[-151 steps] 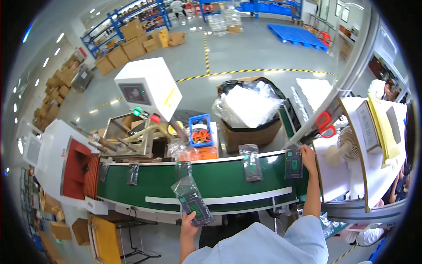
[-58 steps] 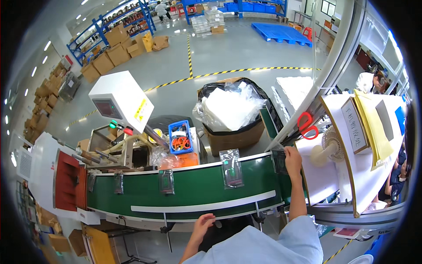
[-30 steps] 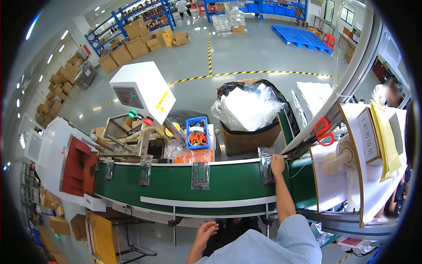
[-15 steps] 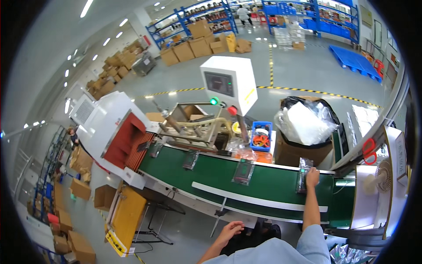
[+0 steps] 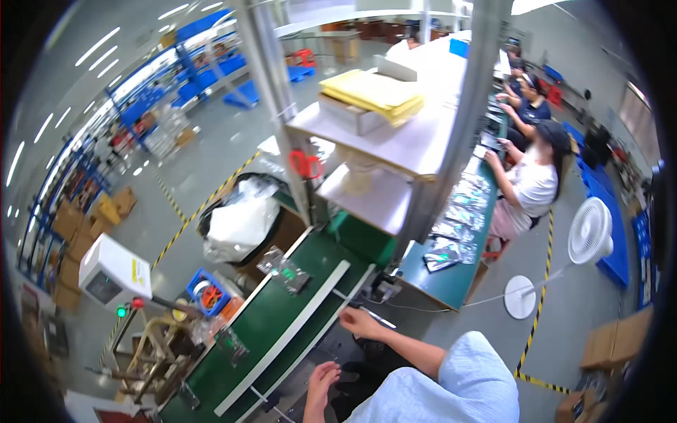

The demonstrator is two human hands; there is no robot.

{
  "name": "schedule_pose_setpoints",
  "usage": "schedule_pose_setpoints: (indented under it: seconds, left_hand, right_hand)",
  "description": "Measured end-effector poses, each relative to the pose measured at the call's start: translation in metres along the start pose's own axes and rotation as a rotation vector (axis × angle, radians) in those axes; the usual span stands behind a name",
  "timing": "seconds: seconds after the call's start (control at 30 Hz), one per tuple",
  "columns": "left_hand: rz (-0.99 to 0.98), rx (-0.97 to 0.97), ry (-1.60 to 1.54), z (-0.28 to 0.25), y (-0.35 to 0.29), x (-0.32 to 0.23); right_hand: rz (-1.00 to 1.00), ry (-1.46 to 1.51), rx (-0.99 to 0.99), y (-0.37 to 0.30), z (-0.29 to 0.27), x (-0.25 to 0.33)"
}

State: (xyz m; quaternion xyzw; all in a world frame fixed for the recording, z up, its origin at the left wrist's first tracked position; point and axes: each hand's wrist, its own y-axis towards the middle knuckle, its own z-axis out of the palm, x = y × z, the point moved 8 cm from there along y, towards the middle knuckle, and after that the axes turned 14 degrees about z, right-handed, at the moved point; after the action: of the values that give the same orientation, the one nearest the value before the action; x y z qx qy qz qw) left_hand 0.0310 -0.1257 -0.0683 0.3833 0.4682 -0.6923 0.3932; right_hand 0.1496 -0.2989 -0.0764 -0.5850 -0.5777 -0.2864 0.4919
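Bagged packets lie spaced along the green belt in front of us, one near the lower left, one midway and one farther up. Leftmost beyond the belt we see a white console with a lit green button and a red button. Next comes a blue basket with orange items in it, then a cardboard box topped with white and clear plastic wrap. A white rail runs lengthwise above the belt's near side, and red-handled scissors hang at a metal post. Our left hand is off the near side of the belt, fingers loosely bent, with nothing we can see in it. Our right hand is near the belt's edge, fingers drawn in; we cannot tell whether it grips anything. Farther right, many clear bags cover a green table beside a seated co-worker in a dark cap, with a white fan beyond
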Motion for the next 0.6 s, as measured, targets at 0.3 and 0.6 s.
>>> schedule_pose_setpoints:
  seconds: [0.3, 0.6]
  left_hand:
    - [0.006, 0.579, 0.397, 0.181, 0.079, 0.023]
    - [-0.171, 0.438, 0.59, 0.348, 0.256, 0.164]
  right_hand:
    - [0.519, 0.065, -0.569, -0.209, -0.175, -0.204]
    - [0.635, -0.022, -1.037, -0.154, -0.353, -0.309]
